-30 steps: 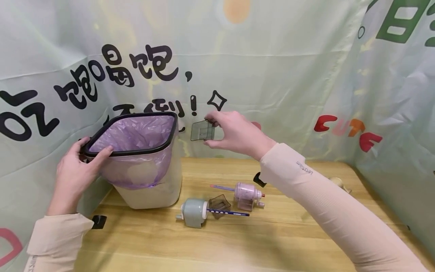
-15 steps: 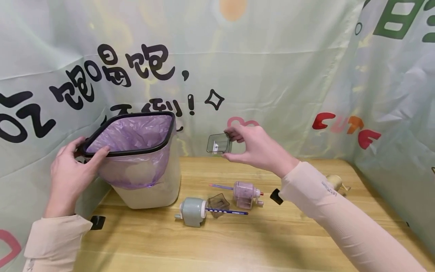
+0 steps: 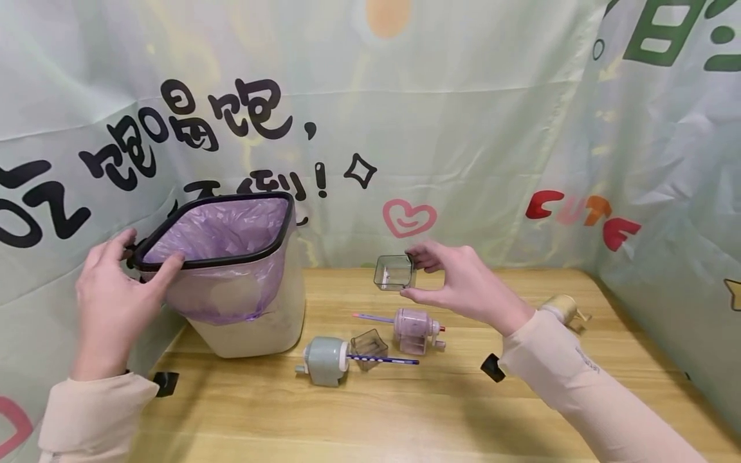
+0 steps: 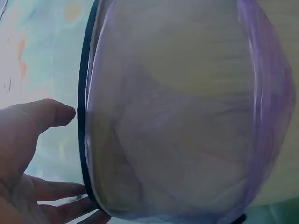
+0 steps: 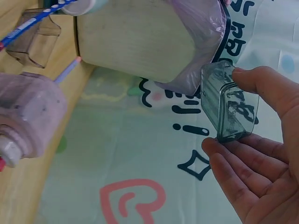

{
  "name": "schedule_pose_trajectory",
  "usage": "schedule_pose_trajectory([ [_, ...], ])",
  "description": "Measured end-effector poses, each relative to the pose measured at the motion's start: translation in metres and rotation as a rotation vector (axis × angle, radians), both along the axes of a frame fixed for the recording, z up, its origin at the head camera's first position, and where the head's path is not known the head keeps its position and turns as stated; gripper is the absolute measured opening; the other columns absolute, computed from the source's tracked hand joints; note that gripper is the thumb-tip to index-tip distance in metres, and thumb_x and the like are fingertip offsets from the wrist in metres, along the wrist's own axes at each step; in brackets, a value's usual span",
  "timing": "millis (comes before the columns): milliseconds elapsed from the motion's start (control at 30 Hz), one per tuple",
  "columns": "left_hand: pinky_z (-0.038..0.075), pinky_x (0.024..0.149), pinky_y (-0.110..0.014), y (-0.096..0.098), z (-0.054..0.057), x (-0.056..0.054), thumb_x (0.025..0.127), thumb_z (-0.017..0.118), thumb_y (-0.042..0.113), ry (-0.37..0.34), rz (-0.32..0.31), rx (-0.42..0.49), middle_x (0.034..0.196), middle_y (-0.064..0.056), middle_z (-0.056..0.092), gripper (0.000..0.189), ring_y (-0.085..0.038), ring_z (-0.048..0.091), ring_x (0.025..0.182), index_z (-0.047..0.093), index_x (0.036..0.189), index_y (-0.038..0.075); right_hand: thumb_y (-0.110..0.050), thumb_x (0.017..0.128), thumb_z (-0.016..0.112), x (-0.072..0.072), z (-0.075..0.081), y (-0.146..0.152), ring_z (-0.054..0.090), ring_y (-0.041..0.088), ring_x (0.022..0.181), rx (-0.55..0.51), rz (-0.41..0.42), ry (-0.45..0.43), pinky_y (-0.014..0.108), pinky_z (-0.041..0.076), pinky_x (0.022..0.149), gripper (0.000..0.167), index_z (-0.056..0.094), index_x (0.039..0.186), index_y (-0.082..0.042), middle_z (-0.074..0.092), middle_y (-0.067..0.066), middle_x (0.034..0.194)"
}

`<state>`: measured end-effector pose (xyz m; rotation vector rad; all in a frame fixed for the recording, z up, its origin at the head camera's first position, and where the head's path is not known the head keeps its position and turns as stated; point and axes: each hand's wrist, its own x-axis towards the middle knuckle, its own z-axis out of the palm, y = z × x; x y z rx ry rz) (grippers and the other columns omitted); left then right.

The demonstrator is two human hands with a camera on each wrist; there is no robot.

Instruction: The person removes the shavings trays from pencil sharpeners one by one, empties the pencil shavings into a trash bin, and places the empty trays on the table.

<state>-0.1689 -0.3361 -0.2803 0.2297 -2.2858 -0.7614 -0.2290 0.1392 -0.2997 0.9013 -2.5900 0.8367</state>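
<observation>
My left hand [image 3: 118,292] holds the corner of the trash bin [image 3: 263,334] by its black rim, thumb at the front and fingers at the left side. A purple bag [image 3: 231,225] lines the bin. Above the table, right of the bin, my right hand [image 3: 463,280] pinches a clear smoky shavings tray [image 3: 393,272] between thumb and fingers. Below it lie a purple pencil sharpener [image 3: 413,331] with a pencil in it and a grey-blue pencil sharpener [image 3: 327,361] with a dark blue pencil [image 3: 399,361]. A second clear tray [image 3: 369,347] sits between them, partly behind that pencil.
A yellow pencil sharpener [image 3: 561,308] stands at the right, partly hidden by my right sleeve. Printed cloth [image 3: 492,161] hangs behind and beside the wooden table [image 3: 347,424]. Black pieces [image 3: 166,384] show near both cuffs.
My right hand has moved right and down with the shavings tray, away from the bin's opening. My left hand stays at the rim, its fingers slightly straighter. The sharpeners have not moved.
</observation>
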Motion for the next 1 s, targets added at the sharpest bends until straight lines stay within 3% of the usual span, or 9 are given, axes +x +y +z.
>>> schedule_pose_trajectory([
  [167, 0.029, 0.126, -0.065, 0.021, 0.003, 0.005, 0.091, 0.079, 0.036, 0.094, -0.043, -0.065, 0.159, -0.024, 0.052, 0.081, -0.047, 0.045, 0.15, 0.049, 0.16, 0.007, -0.034, 0.086, 0.092, 0.005, -0.012, 0.01, 0.077, 0.028, 0.113, -0.017, -0.013, -0.021, 0.05, 0.063, 0.097, 0.061, 0.067, 0.136, -0.01, 0.078, 0.008, 0.127],
  [300, 0.035, 0.12, -0.068, 0.038, 0.005, 0.009, 0.091, 0.081, 0.034, 0.132, -0.093, -0.093, 0.155, -0.022, 0.056, 0.077, -0.049, 0.052, 0.142, 0.053, 0.159, 0.01, -0.037, 0.086, 0.091, 0.009, -0.023, 0.018, 0.077, 0.028, 0.113, -0.029, -0.03, -0.045, 0.05, 0.062, 0.097, 0.06, 0.068, 0.136, -0.011, 0.079, 0.008, 0.126],
  [533, 0.043, 0.104, -0.067, 0.069, 0.007, 0.017, 0.087, 0.087, 0.026, 0.197, -0.225, -0.155, 0.145, -0.022, 0.063, 0.076, -0.043, 0.059, 0.13, 0.058, 0.155, 0.011, -0.038, 0.087, 0.091, 0.019, -0.041, 0.034, 0.077, 0.027, 0.112, -0.053, -0.065, -0.083, 0.051, 0.062, 0.098, 0.061, 0.067, 0.136, -0.011, 0.078, 0.008, 0.127],
  [733, 0.047, 0.103, -0.062, 0.091, 0.006, 0.022, 0.085, 0.09, 0.02, 0.217, -0.342, -0.212, 0.142, -0.018, 0.066, 0.076, -0.04, 0.062, 0.126, 0.058, 0.154, 0.012, -0.039, 0.087, 0.091, 0.028, -0.053, 0.046, 0.078, 0.024, 0.109, -0.054, -0.084, -0.096, 0.049, 0.063, 0.096, 0.058, 0.069, 0.133, -0.012, 0.079, 0.006, 0.123],
  [933, 0.048, 0.09, -0.035, 0.112, 0.003, 0.026, 0.086, 0.089, 0.021, 0.199, -0.431, -0.245, 0.143, -0.01, 0.067, 0.075, -0.031, 0.069, 0.106, 0.059, 0.155, 0.018, -0.04, 0.087, 0.091, 0.032, -0.065, 0.057, 0.078, 0.024, 0.107, -0.044, -0.112, -0.124, 0.048, 0.064, 0.095, 0.055, 0.069, 0.13, -0.013, 0.079, 0.005, 0.121],
  [1000, 0.047, 0.089, -0.025, 0.118, 0.001, 0.025, 0.086, 0.09, 0.021, 0.201, -0.467, -0.247, 0.14, -0.009, 0.069, 0.074, -0.027, 0.068, 0.107, 0.059, 0.154, 0.018, -0.04, 0.086, 0.091, 0.033, -0.07, 0.059, 0.078, 0.022, 0.106, -0.042, -0.117, -0.139, 0.047, 0.064, 0.094, 0.055, 0.069, 0.129, -0.014, 0.079, 0.005, 0.121],
])
